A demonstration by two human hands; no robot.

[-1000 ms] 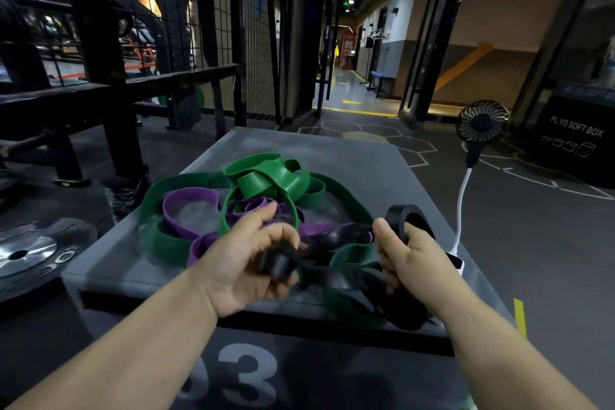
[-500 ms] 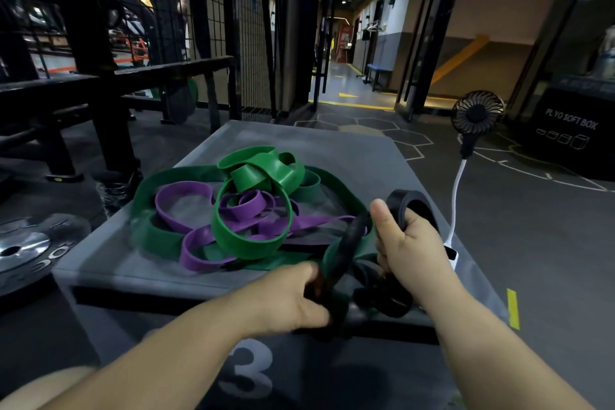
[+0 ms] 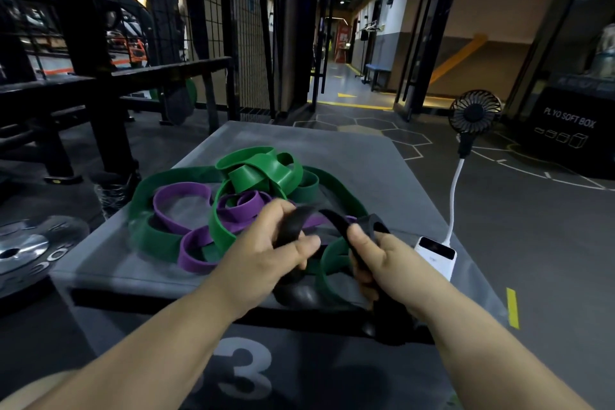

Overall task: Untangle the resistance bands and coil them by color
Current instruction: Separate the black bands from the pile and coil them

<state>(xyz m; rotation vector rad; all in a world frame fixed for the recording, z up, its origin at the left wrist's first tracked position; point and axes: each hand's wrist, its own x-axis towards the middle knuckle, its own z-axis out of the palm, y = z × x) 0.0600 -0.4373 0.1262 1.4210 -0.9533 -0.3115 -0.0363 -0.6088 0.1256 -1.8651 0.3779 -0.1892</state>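
A tangle of green bands (image 3: 263, 170) and purple bands (image 3: 181, 200) lies on the grey padded box (image 3: 382, 170). A black band (image 3: 336, 220) arches between my two hands above the box's near edge. My left hand (image 3: 269, 253) grips one end of it, fingers curled round the strip. My right hand (image 3: 382, 260) grips the other end, and more black band hangs below this hand past the box's front edge. A dark green loop (image 3: 329, 263) lies under the black band between my hands.
A white power bank (image 3: 436, 253) lies at the box's right edge, cabled to a small black fan (image 3: 474, 113) standing above it. A weight plate (image 3: 30, 250) lies on the floor at left. A black rack (image 3: 100, 83) stands behind left.
My left hand has risen from the box's front edge and now holds the black band up in an arch. My right hand has shifted lower along the band.
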